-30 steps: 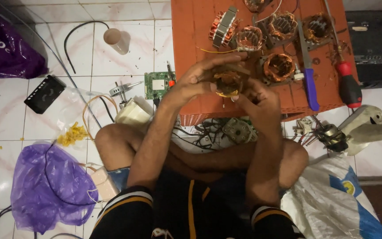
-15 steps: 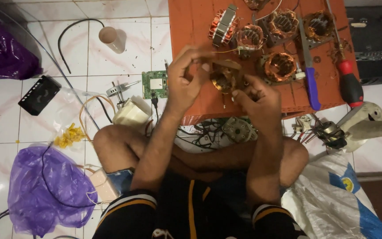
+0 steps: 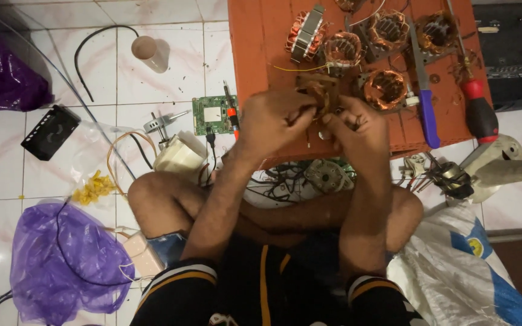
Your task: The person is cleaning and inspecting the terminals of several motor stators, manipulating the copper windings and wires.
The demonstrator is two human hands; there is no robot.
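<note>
Copper-wound stator (image 3: pixel 321 93) sitting between both hands over the orange board (image 3: pixel 261 54) — left hand (image 3: pixel 270 121) and right hand (image 3: pixel 354 127) pinching it; more stators (image 3: pixel 385 89), a blue-handled knife (image 3: pixel 427 108) and a red screwdriver (image 3: pixel 478 111) lying alongside.

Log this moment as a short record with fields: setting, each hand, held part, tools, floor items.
setting: person sits cross-legged on a white tiled floor at an orange board
left hand: left hand grips the stator from its left side
right hand: right hand pinches at its windings
held part: copper-wound stator, over the board
tools: blue-handled knife, red-handled screwdriver
floor items: green circuit board, purple bag, black fan, cup
</note>
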